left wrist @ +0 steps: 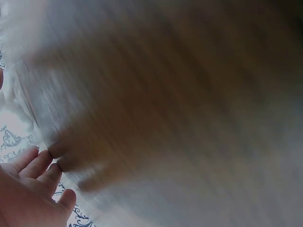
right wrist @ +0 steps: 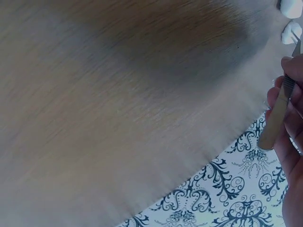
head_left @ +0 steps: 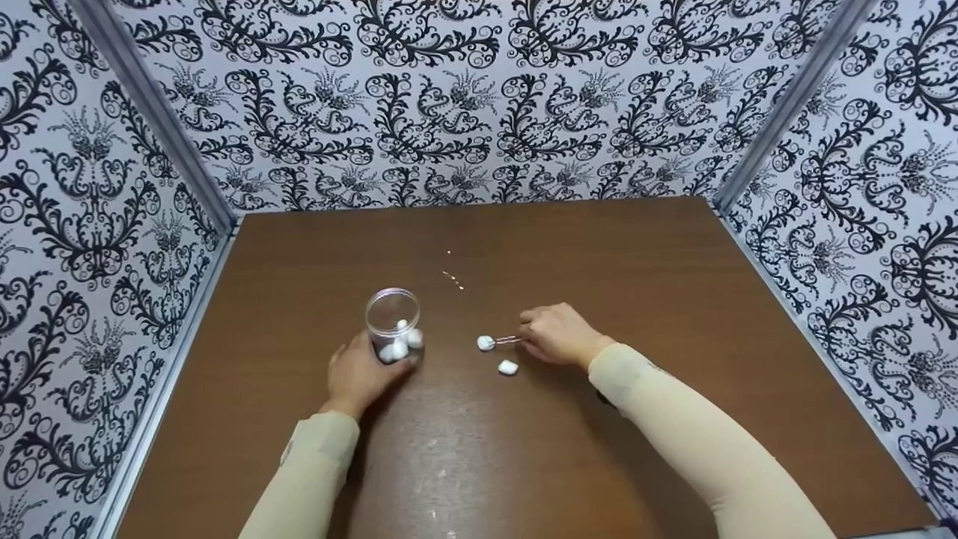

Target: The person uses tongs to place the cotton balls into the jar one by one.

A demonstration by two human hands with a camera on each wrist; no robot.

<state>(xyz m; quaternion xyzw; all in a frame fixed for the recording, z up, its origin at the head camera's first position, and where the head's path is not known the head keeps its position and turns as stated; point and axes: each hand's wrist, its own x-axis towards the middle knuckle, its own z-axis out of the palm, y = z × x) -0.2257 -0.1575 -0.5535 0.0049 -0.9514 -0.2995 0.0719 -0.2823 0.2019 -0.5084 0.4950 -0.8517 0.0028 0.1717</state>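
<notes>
Near the middle of the table, my left hand (head_left: 363,378) grips a clear jar (head_left: 382,320) around its side. Several white cotton balls (head_left: 399,348) lie inside it. My right hand (head_left: 561,335) pinches metal tweezers (head_left: 509,340), whose tips reach a cotton ball (head_left: 486,343) right of the jar. Whether they squeeze it or only touch it I cannot tell. A second cotton ball (head_left: 508,367) lies just nearer to me. The right wrist view shows the tweezers (right wrist: 283,97) between thumb and fingers. In the left wrist view, the fingers (left wrist: 38,165) are at the edge and the jar is blurred.
The brown wooden table (head_left: 599,247) is enclosed by patterned walls (head_left: 464,112) at the back and both sides. Small bright specks (head_left: 453,278) show on the tabletop behind the jar. Metal posts (head_left: 161,112) stand at the corners.
</notes>
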